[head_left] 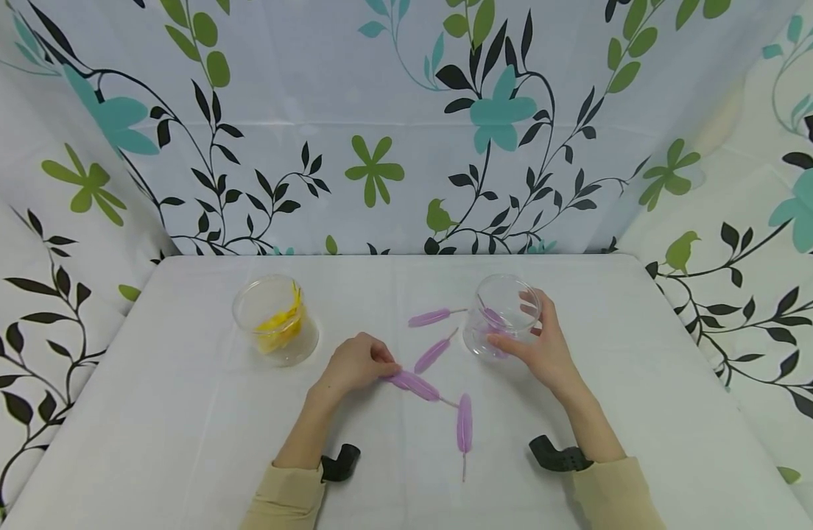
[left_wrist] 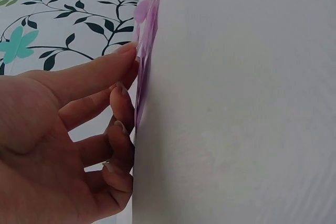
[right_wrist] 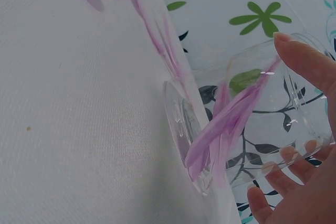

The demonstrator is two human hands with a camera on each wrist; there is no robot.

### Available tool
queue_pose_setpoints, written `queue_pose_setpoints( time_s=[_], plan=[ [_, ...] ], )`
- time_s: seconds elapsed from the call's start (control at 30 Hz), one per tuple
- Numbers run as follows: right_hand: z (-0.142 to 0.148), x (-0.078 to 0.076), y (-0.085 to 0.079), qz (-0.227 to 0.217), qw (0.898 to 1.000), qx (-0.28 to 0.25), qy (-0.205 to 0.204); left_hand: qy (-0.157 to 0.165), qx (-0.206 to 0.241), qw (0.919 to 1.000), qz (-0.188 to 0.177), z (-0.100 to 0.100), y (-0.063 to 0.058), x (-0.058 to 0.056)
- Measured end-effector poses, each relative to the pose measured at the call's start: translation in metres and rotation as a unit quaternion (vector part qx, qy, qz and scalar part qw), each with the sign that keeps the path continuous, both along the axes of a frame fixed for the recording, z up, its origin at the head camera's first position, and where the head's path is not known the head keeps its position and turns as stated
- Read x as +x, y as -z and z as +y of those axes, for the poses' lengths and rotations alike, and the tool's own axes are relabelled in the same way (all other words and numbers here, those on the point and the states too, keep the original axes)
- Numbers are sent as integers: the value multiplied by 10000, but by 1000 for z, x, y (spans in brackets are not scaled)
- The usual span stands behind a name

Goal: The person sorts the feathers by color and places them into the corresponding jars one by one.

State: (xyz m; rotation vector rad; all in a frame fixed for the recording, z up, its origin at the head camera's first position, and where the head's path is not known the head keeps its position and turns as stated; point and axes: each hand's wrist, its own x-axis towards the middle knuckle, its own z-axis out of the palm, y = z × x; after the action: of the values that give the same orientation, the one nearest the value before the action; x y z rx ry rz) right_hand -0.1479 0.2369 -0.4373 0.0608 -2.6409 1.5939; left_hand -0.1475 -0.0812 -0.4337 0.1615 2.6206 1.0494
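My left hand [head_left: 359, 363] is low over the table, pinching the edge of a purple feather [head_left: 416, 385] between thumb and fingertip. Another purple feather lies partly hidden under it. In the left wrist view the thumb and a finger meet at the purple feather [left_wrist: 149, 51]. My right hand [head_left: 544, 346] grips a clear glass jar [head_left: 474, 335] standing on the table, thumb on the near side and fingers on the far side. Several purple feathers [right_wrist: 226, 124] lean inside this jar, as the right wrist view shows.
Between the hands lie loose purple feathers: one by the jar [head_left: 429, 318], one slanting below it [head_left: 433, 355] and one nearer the front [head_left: 465, 423]. At the left stands another glass jar [head_left: 247, 313] with yellow feathers [head_left: 280, 327]. Patterned cloth [head_left: 406, 110] hangs behind the white table [head_left: 181, 442].
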Motion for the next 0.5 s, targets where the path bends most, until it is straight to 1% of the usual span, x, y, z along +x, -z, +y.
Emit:
queue_pose_setpoints(
  time_s=[0.17,0.37,0.5],
  plan=[
    [0,0,0,8,10000,9,-6,77,213,9996,-154,-4,-1,-1],
    [0,0,-1,-45,10000,-5,1,313,765,9959,-364,-10,-2,-5],
    [0,0,0,-47,10000,-1,-4,360,1104,9921,-467,-13,-8,-5]
  ],
)
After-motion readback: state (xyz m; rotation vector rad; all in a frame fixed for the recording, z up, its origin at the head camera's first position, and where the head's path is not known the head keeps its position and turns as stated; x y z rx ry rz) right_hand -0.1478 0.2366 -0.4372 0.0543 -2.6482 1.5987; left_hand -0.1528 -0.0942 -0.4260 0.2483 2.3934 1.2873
